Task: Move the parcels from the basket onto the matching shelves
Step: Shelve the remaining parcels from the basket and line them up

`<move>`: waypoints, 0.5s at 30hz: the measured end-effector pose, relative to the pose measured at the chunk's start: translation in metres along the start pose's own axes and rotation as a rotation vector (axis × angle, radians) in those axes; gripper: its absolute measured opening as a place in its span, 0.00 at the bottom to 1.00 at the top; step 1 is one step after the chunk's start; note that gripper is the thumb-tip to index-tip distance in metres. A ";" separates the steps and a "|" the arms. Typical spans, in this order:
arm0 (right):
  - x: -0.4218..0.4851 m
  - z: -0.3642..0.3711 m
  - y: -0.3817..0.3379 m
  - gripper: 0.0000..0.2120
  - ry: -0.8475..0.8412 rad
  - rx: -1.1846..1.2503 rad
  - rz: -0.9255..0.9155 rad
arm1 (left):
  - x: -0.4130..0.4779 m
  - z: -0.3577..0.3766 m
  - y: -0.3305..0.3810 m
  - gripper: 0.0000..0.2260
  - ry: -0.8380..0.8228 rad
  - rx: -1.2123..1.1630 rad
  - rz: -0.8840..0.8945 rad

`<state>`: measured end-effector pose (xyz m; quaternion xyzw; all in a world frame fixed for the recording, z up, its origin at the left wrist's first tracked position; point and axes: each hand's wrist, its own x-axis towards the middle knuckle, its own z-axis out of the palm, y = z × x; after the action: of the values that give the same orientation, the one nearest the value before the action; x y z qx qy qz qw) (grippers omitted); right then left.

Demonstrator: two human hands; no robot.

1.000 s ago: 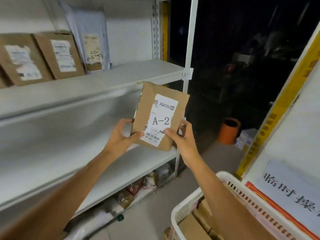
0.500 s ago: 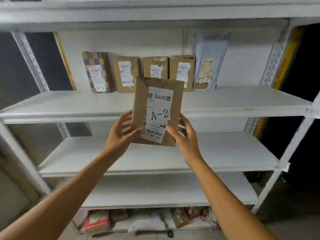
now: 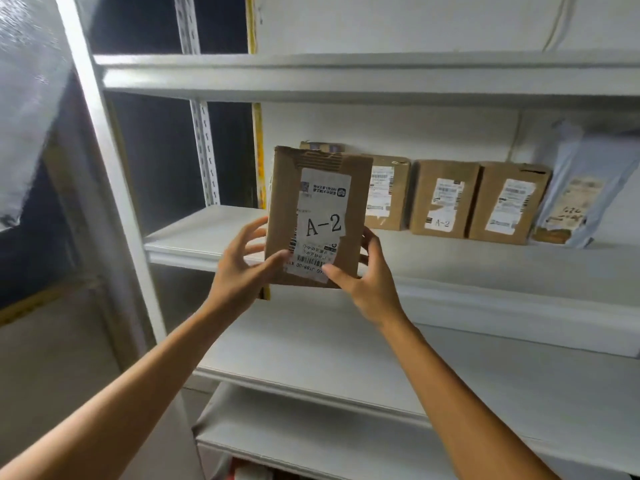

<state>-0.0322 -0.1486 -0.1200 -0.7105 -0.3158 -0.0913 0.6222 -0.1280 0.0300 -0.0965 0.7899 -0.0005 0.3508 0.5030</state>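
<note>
The white shelf [image 3: 207, 233] carries a row of brown parcels [image 3: 443, 199], perhaps four, standing against the wall [image 3: 433, 133], with a grey mailer [image 3: 575, 188] rightmost.

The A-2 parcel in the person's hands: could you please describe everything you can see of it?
The A-2 parcel is a flat, rectangular brown cardboard pack, held upright, face to the camera. Its top shows a torn, ribbed strip. A white label down the front carries small print, a large A-2 and a barcode. The left hand and right hand grip its lower corners, thumbs on the front. It is in the air before a white shelf bearing similar parcels.
</note>
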 end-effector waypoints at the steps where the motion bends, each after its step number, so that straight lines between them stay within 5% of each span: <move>1: 0.009 0.012 0.002 0.33 -0.009 -0.029 -0.010 | 0.007 -0.007 -0.009 0.30 -0.005 0.009 -0.004; 15: 0.193 0.141 0.074 0.35 -0.035 -0.297 0.024 | 0.173 -0.053 -0.133 0.33 -0.023 0.061 -0.081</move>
<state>0.1232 0.0470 -0.1101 -0.7999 -0.3012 -0.1173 0.5056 0.0199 0.1988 -0.0927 0.8082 0.0366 0.3209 0.4925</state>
